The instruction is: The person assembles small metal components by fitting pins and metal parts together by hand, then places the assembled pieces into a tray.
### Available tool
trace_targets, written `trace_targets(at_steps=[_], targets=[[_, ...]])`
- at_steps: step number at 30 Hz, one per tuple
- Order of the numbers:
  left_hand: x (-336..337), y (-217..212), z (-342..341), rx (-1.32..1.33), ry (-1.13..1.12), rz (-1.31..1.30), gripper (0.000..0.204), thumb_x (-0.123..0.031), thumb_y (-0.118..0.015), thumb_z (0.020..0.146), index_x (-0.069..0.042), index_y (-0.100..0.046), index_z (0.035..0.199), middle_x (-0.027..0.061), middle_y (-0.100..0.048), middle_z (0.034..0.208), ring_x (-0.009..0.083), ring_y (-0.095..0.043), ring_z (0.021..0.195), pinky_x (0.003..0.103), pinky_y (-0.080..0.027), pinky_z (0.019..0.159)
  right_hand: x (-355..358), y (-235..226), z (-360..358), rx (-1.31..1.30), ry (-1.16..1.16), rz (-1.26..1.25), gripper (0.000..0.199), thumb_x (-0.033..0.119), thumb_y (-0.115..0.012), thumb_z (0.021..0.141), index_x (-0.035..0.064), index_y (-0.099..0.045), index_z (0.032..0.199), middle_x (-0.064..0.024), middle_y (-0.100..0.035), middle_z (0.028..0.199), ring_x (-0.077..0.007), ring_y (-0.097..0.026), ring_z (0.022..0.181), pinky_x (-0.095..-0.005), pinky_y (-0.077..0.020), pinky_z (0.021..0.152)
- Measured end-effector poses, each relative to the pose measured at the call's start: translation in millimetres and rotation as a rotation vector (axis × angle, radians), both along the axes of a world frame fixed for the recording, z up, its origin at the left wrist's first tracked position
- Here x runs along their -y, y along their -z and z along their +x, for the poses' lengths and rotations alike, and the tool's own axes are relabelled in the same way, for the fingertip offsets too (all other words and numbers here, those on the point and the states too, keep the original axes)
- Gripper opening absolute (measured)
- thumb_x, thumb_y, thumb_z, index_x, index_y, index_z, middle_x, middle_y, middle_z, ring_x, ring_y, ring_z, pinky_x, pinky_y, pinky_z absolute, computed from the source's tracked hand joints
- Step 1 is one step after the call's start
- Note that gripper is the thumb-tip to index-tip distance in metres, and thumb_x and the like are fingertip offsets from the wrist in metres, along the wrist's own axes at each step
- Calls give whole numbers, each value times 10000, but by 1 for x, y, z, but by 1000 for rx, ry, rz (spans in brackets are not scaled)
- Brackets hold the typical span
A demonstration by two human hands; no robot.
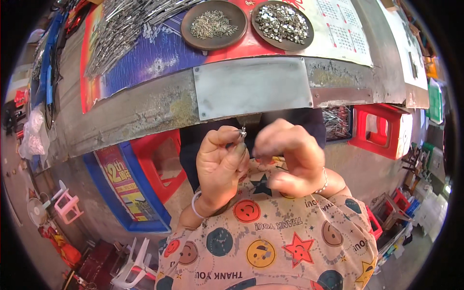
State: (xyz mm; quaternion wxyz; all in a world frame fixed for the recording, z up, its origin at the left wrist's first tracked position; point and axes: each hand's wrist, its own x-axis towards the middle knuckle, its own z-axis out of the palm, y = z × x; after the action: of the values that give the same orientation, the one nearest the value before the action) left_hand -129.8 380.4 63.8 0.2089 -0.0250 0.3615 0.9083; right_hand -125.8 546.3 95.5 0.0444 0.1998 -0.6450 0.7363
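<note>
Left hand point(220, 162) pinches a metal bit point(243, 133) — best held still — and right hand point(300, 151), at its four o'clock, has fingers apart.

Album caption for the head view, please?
Left hand pinching a small metal part, blurred right hand alongside; beyond, one brown dish of pin-like pieces, another of discs.

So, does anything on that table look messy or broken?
A bit: slim metal rods lie in a loose heap, unlike the little pins in the brown dish. The blue-and-red poster has whitish patches that look worn.
</note>
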Motion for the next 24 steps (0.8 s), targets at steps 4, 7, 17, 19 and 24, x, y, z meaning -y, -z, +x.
trace_targets(at_steps=[4, 7, 17, 19, 24], targets=[[-1, -15, -1, -210, 22, -80, 211, 82, -527, 905, 9, -500, 1101, 105, -464, 1085, 72, -500, 657, 193, -424, 537, 11, 2, -2, 390, 132, 66, 354, 167, -713, 847, -6, -513, 1082, -37, -566, 771, -73, -520, 589, -218, -433, 530], [-2, -26, -2, -214, 77, -179, 277, 82, -514, 913, 18, -460, 1177, 90, -461, 1079, 123, -562, 876, 217, -485, 720, 10, 2, 0, 342, 63, 23, 143, 72, -610, 910, -12, -539, 1002, -27, -593, 706, -64, -595, 578, -206, -456, 516], [-43, -168, -10, -317, -430, -226, 388, -61, -634, 830, -48, -435, 1162, 105, -502, 823, 250, -523, 760, 441, -431, 737, 2, -1, 11, 306, 312, -93, 254, 212, -595, 938, -21, -500, 970, -68, -511, 768, -58, -401, 520, -194, -337, 441], [-58, -202, -12, -237, -485, -282, 353, -59, -620, 839, -64, -441, 1143, 79, -496, 777, 231, -512, 724, 434, -426, 717, -3, 2, 18, 258, 273, -19, 243, 193, -597, 936, -23, -498, 984, -70, -511, 785, -60, -410, 538, -192, -342, 452], [-42, -211, -63, 163, -629, -393, 231, -62, -561, 879, -137, -468, 1076, -30, -477, 606, 151, -472, 591, 397, -406, 641, 5, 7, 17, 248, 229, 32, 243, 183, -599, 932, -29, -493, 984, -68, -507, 784, -58, -405, 545, -192, -336, 480]])
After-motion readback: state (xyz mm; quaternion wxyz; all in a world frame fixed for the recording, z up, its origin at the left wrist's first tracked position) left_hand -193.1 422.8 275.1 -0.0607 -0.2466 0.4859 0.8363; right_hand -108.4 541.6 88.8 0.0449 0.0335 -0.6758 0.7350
